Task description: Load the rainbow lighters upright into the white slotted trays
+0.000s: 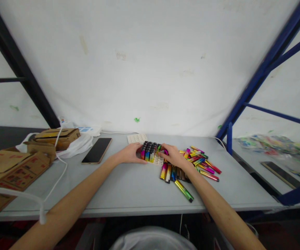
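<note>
A block of shiny multicoloured tubes [147, 155] with black tops stands upright in a white holed tray [159, 160]. My left hand [132, 153] wraps round the left side of the block, thumb at the front and fingers behind. At the block's right side, my right hand [172, 155] pinches a green and yellow tube [158, 148]; its fingertips are partly hidden. Under and beside the right hand lies a loose pile of similar metallic tubes [200, 161]. One yellow-green tube [183, 190] lies nearest the desk's front edge.
Behind the block lies another white holed tray [136, 138]. A phone [97, 150] rests left of my left hand. Cardboard boxes [17, 170], a white bag [74, 147] and a white cable [63, 170] are at the left. A blue metal frame [254, 86] borders the desk [129, 194] on the right.
</note>
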`<state>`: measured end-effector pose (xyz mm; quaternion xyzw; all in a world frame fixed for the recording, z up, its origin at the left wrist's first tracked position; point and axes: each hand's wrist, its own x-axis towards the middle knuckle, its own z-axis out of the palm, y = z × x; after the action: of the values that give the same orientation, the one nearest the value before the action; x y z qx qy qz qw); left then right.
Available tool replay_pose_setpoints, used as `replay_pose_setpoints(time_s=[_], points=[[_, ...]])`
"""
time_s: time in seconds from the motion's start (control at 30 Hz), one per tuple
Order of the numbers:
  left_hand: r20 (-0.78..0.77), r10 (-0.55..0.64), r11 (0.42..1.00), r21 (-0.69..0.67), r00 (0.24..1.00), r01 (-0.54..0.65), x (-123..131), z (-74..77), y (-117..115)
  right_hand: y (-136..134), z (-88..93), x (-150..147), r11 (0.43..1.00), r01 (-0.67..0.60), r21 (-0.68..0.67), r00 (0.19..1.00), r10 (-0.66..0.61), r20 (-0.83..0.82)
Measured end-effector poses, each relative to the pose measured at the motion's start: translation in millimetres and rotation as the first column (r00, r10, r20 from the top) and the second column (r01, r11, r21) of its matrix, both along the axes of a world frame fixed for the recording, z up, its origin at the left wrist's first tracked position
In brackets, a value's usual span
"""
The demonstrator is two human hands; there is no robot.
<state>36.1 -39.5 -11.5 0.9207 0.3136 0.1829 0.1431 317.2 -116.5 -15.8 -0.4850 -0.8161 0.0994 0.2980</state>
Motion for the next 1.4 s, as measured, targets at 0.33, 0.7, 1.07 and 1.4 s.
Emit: replay_pose_setpoints(time_s=[0.33, 0.7, 1.07, 1.4], points=[[-0.020, 0.012, 1.000, 0.005, 1.000, -0.012, 1, 1.9, -1, 19, -15.7, 43, 0.934, 0.332, 0.128, 0.942, -0.337, 0.011], [-0.023, 0.019, 1.000, 0.008, 1.000, -0.018, 1, 1.6, -1, 26, -25.4, 51, 0.918, 0.396, 0.022, 0.899, -0.392, 0.194], [-0.013, 0.003, 1.000, 0.004, 1.000, -0.003, 0, 3.0, -2, 24, -25.1, 54, 0.932, 0.362, 0.011, 0.920, -0.359, 0.158], [-0.011, 0.018, 1.000, 0.006, 1.000, -0.018, 0, 1.8, -2, 10, -1.4, 34, 0.968, 0.250, -0.002, 0.916, -0.238, -0.323]])
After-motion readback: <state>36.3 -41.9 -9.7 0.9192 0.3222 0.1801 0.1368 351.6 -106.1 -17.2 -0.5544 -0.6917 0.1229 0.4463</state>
